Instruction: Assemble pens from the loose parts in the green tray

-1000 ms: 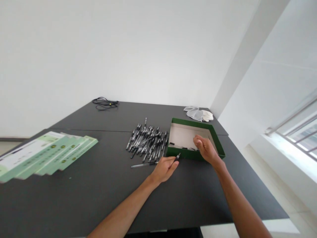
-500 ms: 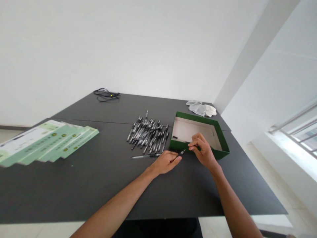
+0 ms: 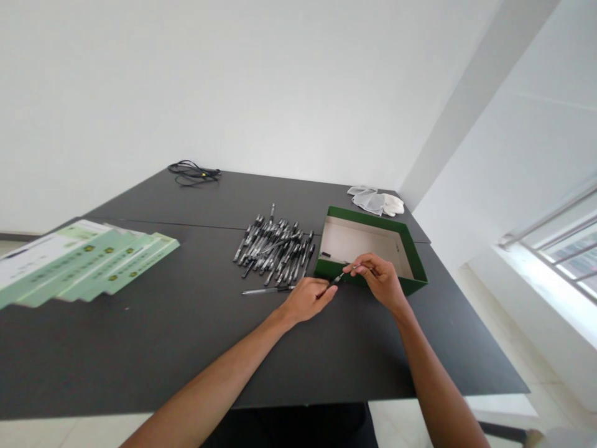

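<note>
My left hand (image 3: 308, 300) is closed around a pen (image 3: 336, 279), whose narrow end points right, towards my other hand. My right hand (image 3: 379, 280) is in front of the green box's near wall, its thumb and forefinger pinching a small thin piece (image 3: 355, 267) at the tip of that pen. The piece is too small to name. Beside my left hand lies another clear pen (image 3: 263, 290) with a dark end. Behind it is a loose pile of black and clear pens (image 3: 277, 249). The open green box (image 3: 416, 255) holds a small black piece (image 3: 326, 254).
Several green-and-white boxes (image 3: 100, 264) lie overlapped at the left of the dark table (image 3: 186, 361). A coiled black cable (image 3: 194, 173) is at the back left. White gloves (image 3: 390, 205) and pale cloth-like pieces (image 3: 367, 199) lie beyond the green box.
My right hand has come out of the green box and moved left to the pen tip, now pinching a small thin piece. My left hand keeps its hold on the pen. The view has shifted slightly.
</note>
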Demonstrator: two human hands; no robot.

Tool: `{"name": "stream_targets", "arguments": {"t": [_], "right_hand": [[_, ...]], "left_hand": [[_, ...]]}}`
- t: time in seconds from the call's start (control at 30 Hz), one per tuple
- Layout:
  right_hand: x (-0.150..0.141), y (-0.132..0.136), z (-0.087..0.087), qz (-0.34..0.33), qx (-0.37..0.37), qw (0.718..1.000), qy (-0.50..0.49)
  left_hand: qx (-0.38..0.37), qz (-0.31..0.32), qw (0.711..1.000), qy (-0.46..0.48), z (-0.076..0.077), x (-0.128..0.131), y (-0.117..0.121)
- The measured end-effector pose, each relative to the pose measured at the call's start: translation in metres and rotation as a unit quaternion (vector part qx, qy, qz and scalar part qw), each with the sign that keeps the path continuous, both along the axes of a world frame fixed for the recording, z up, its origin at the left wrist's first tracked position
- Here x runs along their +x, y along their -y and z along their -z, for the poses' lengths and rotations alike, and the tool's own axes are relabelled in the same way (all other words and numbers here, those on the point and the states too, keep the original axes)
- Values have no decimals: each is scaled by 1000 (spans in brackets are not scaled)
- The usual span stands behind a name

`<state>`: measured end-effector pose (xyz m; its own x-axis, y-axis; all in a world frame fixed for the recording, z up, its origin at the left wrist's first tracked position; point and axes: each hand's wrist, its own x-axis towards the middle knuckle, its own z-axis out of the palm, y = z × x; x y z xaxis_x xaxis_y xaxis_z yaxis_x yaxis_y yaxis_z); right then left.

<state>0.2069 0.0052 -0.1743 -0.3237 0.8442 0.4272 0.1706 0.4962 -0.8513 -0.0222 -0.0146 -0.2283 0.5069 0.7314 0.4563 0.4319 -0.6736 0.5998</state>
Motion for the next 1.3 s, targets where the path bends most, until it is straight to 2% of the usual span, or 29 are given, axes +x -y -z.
{"name": "stream_targets", "arguments": {"t": [0.17,0.33,0.57,0.67,0.77,0.97,1.2,1.3], "right_hand": [[-1,2,-8,19,72,991,107],[-4,2,-11,-24,112,982,150],[-3,7,-12,-24,149,958,245],[-4,10,-14,0,177,943,281],[-6,14,-17,-5,188,927,325],[-9,23,-28,-30,166,940,297],[-4,17,-20,-22,164,936,312],[-3,18,-20,-26,154,943,294]], "left_hand": [[23,0,1000,-13,1,1,0],[44,-6,998,-33,4,1,-1],[114,-22,989,-87,-1,1,3],[125,-31,985,-112,-3,2,5],[125,-37,984,-121,-4,3,6],[116,-37,987,-104,-2,1,4],[145,-53,981,-114,-3,2,5],[161,-49,979,-119,-5,3,5]]}}
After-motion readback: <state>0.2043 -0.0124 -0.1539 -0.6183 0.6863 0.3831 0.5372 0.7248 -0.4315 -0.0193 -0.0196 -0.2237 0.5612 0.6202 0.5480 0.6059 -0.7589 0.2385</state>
